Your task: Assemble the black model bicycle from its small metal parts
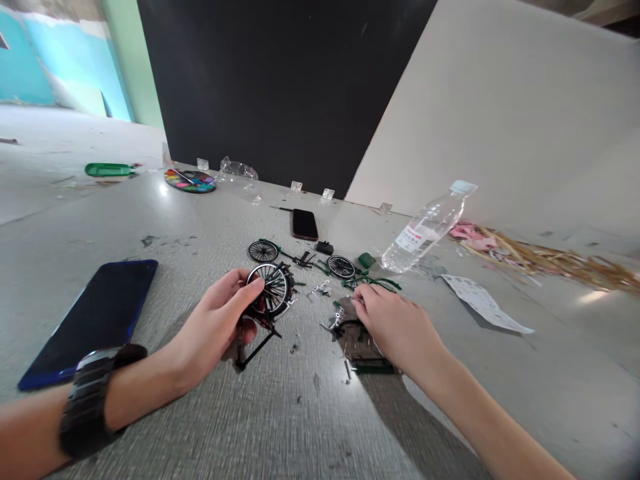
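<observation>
Left hand (217,317) grips a spoked wheel (278,292), its black frame (261,349) slanting lengthwise nearward; whether right hand (393,323) holds anything is unclear.

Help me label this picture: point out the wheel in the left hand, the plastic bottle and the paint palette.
Wheel (273,291): head view, on its spokes.
Plastic bottle (417,235): head view, on its label.
Paint palette (191,185): head view, on its paint-covered face.
</observation>
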`<state>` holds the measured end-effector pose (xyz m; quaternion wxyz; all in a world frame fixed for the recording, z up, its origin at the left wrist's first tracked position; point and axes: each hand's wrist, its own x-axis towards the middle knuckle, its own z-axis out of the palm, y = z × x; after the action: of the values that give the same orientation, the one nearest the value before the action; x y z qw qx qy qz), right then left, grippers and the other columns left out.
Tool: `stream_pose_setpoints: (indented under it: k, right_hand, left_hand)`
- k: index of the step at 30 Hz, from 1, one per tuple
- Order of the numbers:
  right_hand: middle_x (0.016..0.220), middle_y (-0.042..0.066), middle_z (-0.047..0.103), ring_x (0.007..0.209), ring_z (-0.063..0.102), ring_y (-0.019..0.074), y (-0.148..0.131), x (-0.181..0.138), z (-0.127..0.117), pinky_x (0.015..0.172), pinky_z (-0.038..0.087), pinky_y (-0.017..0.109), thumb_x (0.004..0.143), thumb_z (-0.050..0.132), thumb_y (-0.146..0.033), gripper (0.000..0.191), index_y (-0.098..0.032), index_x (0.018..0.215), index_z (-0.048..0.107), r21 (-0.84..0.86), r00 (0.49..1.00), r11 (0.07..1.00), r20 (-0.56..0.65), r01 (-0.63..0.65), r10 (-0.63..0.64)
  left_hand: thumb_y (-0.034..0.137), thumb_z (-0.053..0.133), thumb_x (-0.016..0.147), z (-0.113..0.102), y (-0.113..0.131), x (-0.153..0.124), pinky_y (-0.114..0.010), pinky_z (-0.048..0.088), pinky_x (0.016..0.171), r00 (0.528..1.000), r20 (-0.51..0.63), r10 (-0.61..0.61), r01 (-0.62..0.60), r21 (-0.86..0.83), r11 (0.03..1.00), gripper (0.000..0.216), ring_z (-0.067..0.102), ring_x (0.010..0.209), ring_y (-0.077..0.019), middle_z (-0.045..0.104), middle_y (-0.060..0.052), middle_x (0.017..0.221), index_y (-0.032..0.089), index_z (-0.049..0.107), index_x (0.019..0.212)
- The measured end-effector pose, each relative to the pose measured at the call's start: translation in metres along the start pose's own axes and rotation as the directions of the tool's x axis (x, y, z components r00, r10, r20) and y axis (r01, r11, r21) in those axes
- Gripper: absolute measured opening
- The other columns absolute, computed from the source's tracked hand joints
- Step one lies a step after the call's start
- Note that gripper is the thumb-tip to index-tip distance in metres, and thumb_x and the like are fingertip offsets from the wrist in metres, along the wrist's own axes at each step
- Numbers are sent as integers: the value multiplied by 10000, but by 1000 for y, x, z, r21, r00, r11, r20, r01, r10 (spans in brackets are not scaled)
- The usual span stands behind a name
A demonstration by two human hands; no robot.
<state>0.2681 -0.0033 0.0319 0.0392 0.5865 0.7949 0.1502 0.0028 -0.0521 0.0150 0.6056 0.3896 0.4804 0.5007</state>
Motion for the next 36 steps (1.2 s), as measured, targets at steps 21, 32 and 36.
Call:
stream_pose_setpoints:
  k: [21, 32, 36]
  right_hand:
    - [1009, 42, 696, 789, 674, 209, -28, -18, -18, 644, 473, 336, 1029, 408, -281, 205, -223, 1091, 595, 266, 958, 932, -210, 248, -195]
    - [901, 50, 734, 775, 711, 225, -30, -24, -22, 625, 505, 340, 973, 428, -174, 283, -221, 1105, 673, 213, 962, 939, -43, 271, -268]
    - [872, 53, 736, 759, 714, 221, -29, -23, -24, 619, 507, 328, 951, 441, -144, 298, -213, 1079, 701, 186, 961, 943, -36, 274, -273]
  left_hand:
    - [512, 632, 890, 1, 0, 1, -205, 358, 476, 1000, 5, -6, 6, 0, 1000, 281, 496, 524, -49, 534, 50, 821, 245, 547, 913]
    - [535, 625, 886, 0, 0, 0, -217, 371, 481, 1000, 25, 9, -10, 31, 999, 307, 495, 519, -63, 522, 51, 792, 241, 536, 892]
    - [527, 626, 888, 1, 0, 1, -221, 376, 479, 999, 30, 14, -15, 25, 1000, 304, 494, 511, -62, 520, 47, 794, 236, 540, 898]
